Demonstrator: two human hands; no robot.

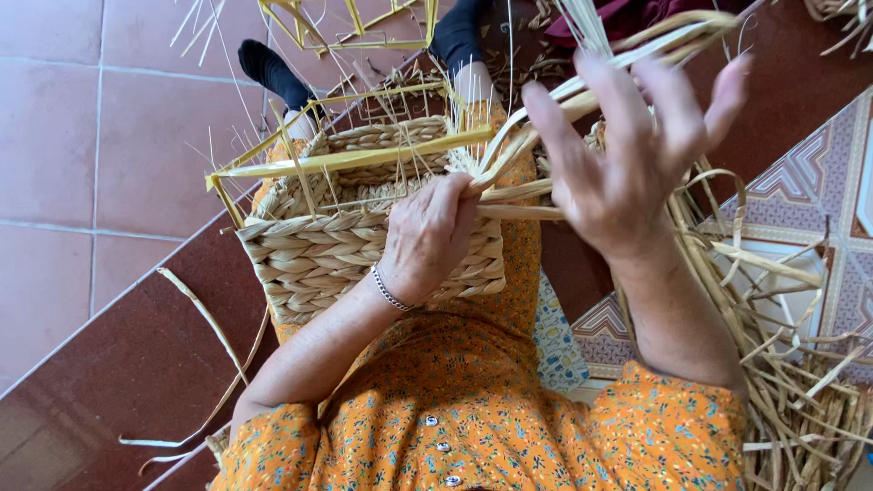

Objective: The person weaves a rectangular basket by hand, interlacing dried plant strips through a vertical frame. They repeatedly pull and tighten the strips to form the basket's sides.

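From the head view, our left hand (426, 238) pinches straw strands (523, 191) against the woven basket (314, 259) on our lap; our right hand (627, 150), fingers spread, combs loose strands. Slackening the pinch could loosen the braid

Tan braided basket (364, 255); orange floral dress (473, 409), apparently.

The left hand (427, 238) presses on a half-made woven basket (364, 245) on the lap. The right hand (627, 155) is spread open, pulling long straw strands (555, 91). More straw (800, 382) lies nearby.
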